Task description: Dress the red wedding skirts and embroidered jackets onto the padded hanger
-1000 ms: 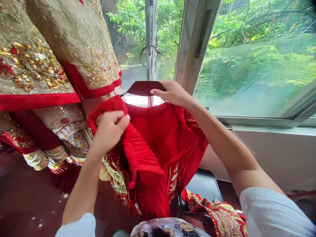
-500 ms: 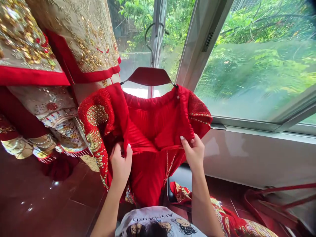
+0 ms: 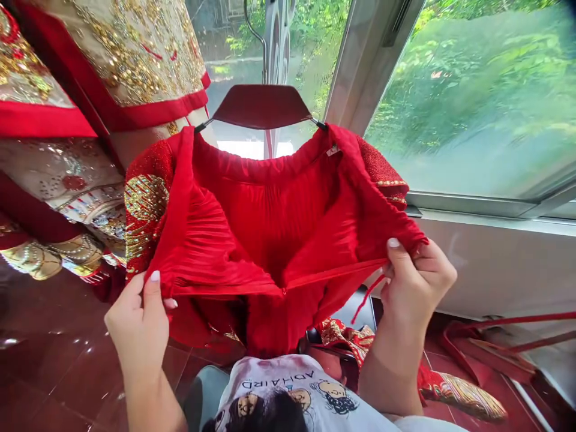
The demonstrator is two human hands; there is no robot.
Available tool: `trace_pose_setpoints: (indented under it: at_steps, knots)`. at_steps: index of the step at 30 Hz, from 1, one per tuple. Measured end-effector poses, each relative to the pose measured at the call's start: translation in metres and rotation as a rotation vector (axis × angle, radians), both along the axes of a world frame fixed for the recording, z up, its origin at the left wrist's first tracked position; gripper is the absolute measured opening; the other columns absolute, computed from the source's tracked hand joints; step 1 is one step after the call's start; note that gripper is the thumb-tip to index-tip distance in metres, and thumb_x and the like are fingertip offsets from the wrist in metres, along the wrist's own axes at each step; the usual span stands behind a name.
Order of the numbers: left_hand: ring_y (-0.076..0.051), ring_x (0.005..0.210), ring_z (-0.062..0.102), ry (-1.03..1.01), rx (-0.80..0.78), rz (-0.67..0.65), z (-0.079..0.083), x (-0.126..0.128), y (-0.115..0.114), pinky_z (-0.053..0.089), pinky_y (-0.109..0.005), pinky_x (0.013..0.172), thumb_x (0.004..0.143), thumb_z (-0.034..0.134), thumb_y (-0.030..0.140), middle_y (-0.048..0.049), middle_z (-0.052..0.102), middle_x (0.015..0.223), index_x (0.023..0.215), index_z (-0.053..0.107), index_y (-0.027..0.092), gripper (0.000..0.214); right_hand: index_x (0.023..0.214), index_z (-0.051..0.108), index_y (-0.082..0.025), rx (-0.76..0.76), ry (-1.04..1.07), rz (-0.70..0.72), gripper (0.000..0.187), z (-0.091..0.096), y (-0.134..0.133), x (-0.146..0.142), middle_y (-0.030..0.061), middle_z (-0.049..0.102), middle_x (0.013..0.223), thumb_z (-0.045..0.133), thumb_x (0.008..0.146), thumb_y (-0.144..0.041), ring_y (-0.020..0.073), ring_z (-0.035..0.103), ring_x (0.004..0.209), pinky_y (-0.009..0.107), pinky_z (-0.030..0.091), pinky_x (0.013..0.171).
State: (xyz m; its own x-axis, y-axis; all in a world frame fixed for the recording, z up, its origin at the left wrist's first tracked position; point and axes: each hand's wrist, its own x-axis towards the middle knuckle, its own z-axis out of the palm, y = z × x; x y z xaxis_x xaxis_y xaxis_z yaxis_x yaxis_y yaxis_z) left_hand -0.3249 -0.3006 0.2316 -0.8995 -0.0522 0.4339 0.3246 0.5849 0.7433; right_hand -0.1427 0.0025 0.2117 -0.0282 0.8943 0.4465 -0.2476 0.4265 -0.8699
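Observation:
A red pleated garment, apparently a skirt with a gathered waistband point(image 3: 270, 222), hangs in front of me. Its top edge is clipped at two points to a dark red hanger point(image 3: 261, 107). My left hand point(image 3: 139, 321) is closed on the left part of the near edge, and my right hand point(image 3: 416, 279) pinches its right part. Between them the edge is stretched wide, with a zipper pull point(image 3: 284, 291) at the middle of its seam. Gold beadwork point(image 3: 144, 198) shows on the outer side. From beside my right hand dangles a thin red cord point(image 3: 363, 303).
Beaded cream and red garments point(image 3: 148, 66) hang on the left. A window frame point(image 3: 355, 66) stands behind the hanger. At lower right are a red and gold embroidered cloth point(image 3: 468, 393) and a red metal frame point(image 3: 468, 348) on the tiled floor.
Both hands have moved apart, left hand leftward and right hand rightward, pulling the near edge of the skirt wider. The hanger and garment appear higher and larger in view.

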Motion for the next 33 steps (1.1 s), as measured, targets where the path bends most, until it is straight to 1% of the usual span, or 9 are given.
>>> trace_pose_setpoints:
  at_steps: [7, 11, 15, 18, 20, 23, 26, 30, 33]
  knots:
    - [-0.008, 0.043, 0.046, 0.498, -0.106, -0.518, 0.016, 0.037, 0.065, 0.033, -0.020, 0.044, 0.091, 0.053, 0.026, 0.0048, 0.046, 0.049, 0.062, 0.050, 0.018, 0.030, 0.070, 0.052, -0.019, 0.407, -0.171, 0.063, 0.018, 0.023, -0.069, -0.048, -0.0062, 0.046, 0.055, 0.063, 0.082, -0.026, 0.0065, 0.039, 0.045, 0.019, 0.031, 0.045]
    - [-0.010, 0.046, 0.048, 0.687, -0.313, -0.572, 0.034, 0.034, 0.095, 0.031, -0.024, 0.047, 0.094, 0.049, 0.028, 0.0027, 0.052, 0.053, 0.062, 0.050, 0.019, 0.033, 0.069, 0.046, -0.020, 0.552, -0.488, 0.125, 0.019, 0.027, -0.075, -0.081, -0.0053, 0.043, 0.050, 0.050, 0.087, -0.021, 0.0081, 0.035, 0.042, 0.021, 0.027, 0.046]
    - [-0.014, 0.060, 0.059, 0.778, -0.379, -0.416, 0.067, -0.009, 0.087, 0.038, -0.025, 0.056, 0.096, 0.046, 0.037, -0.0019, 0.068, 0.069, 0.078, 0.066, 0.019, 0.032, 0.069, 0.055, -0.019, 0.622, -0.642, 0.176, 0.026, 0.040, -0.051, -0.069, -0.0020, 0.053, 0.051, 0.049, 0.092, -0.030, 0.0105, 0.044, 0.043, 0.023, 0.029, 0.047]
    - [-0.023, 0.088, 0.063, 0.939, -0.356, -0.248, 0.102, -0.059, 0.071, 0.045, -0.034, 0.084, 0.093, 0.047, 0.042, -0.0108, 0.072, 0.094, 0.095, 0.070, 0.014, 0.035, 0.076, 0.065, -0.020, 0.708, -0.387, -0.104, 0.026, 0.068, -0.009, -0.043, 0.0035, 0.066, 0.069, 0.051, 0.092, -0.034, 0.0149, 0.061, 0.063, 0.027, 0.044, 0.064]
    - [-0.026, 0.110, 0.058, 0.908, -0.406, -0.386, 0.121, -0.091, 0.066, 0.040, -0.042, 0.101, 0.090, 0.049, 0.054, -0.0137, 0.066, 0.118, 0.119, 0.063, 0.012, 0.053, 0.084, 0.070, -0.020, 0.816, -0.263, -0.305, 0.016, 0.089, 0.030, -0.033, 0.0081, 0.071, 0.087, 0.062, 0.084, -0.033, 0.0212, 0.065, 0.086, 0.035, 0.047, 0.082]
    - [-0.023, 0.124, 0.051, 0.722, -0.419, -0.684, 0.131, -0.125, 0.069, 0.036, -0.041, 0.107, 0.088, 0.042, 0.067, -0.0133, 0.056, 0.137, 0.137, 0.048, 0.012, 0.074, 0.111, 0.069, -0.023, 0.829, -0.425, 0.219, 0.033, 0.109, 0.082, -0.036, 0.0092, 0.067, 0.120, 0.067, 0.080, -0.034, 0.0230, 0.060, 0.112, 0.039, 0.044, 0.099]
    - [-0.023, 0.124, 0.052, 0.663, -0.416, -0.662, 0.127, -0.135, 0.077, 0.038, -0.038, 0.106, 0.086, 0.037, 0.072, -0.0118, 0.056, 0.137, 0.137, 0.048, 0.015, 0.077, 0.126, 0.061, -0.024, 0.677, -0.429, 0.654, 0.049, 0.109, 0.102, -0.047, 0.0072, 0.066, 0.123, 0.066, 0.080, -0.040, 0.0221, 0.062, 0.112, 0.037, 0.049, 0.097]
    - [-0.026, 0.109, 0.060, 0.586, -0.463, -0.522, 0.129, -0.137, 0.085, 0.042, -0.038, 0.097, 0.087, 0.029, 0.073, -0.0117, 0.066, 0.121, 0.131, 0.055, 0.014, 0.078, 0.123, 0.062, -0.025, 0.687, -0.367, 0.440, 0.042, 0.096, 0.088, -0.056, 0.0042, 0.066, 0.124, 0.063, 0.082, -0.038, 0.0238, 0.060, 0.116, 0.040, 0.047, 0.102]
    - [-0.021, 0.094, 0.062, 0.434, -0.400, -0.660, 0.136, -0.144, 0.089, 0.045, -0.036, 0.092, 0.089, 0.034, 0.067, -0.0083, 0.071, 0.104, 0.121, 0.061, 0.008, 0.072, 0.122, 0.063, -0.025, 0.741, -0.393, 0.181, 0.040, 0.087, 0.074, -0.061, 0.0063, 0.066, 0.122, 0.061, 0.083, -0.035, 0.0253, 0.060, 0.114, 0.043, 0.047, 0.101]
